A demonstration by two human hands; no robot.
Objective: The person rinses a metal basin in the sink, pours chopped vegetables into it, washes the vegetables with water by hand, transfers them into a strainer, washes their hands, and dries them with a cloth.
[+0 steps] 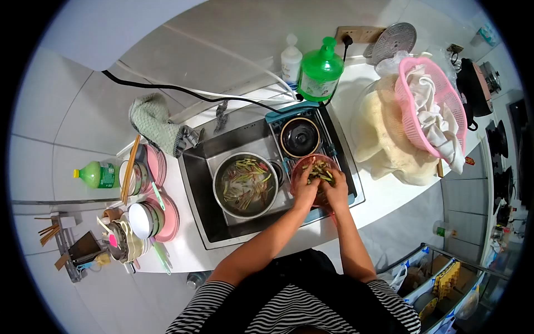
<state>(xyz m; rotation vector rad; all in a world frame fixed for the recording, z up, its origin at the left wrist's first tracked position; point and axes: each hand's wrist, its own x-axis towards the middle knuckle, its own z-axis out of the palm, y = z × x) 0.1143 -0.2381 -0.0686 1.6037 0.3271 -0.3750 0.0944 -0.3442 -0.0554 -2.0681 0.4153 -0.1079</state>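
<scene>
My left hand (pixel 306 192) and my right hand (pixel 336 193) are together over a reddish strainer basket (pixel 296 167) at the sink's right side. Between them they grip a clump of cut green and reddish vegetable stems (pixel 320 170); the fingertips are partly hidden in it. To the left, a metal pot (pixel 217 192) stands in the sink, with water and more cut stems (pixel 247 183) floating in it. Just beyond my hands sits a black lid or bowl with a tan rim (pixel 300 138) on the rack.
Around the steel sink (pixel 203 222) are stacked bowls and pink plates (pixel 173 220) with chopsticks (pixel 130 167) at left. A green pump bottle (pixel 325 67) and white bottle (pixel 291 60) stand behind. At right, a pink basket (pixel 409 119) holds white cloth.
</scene>
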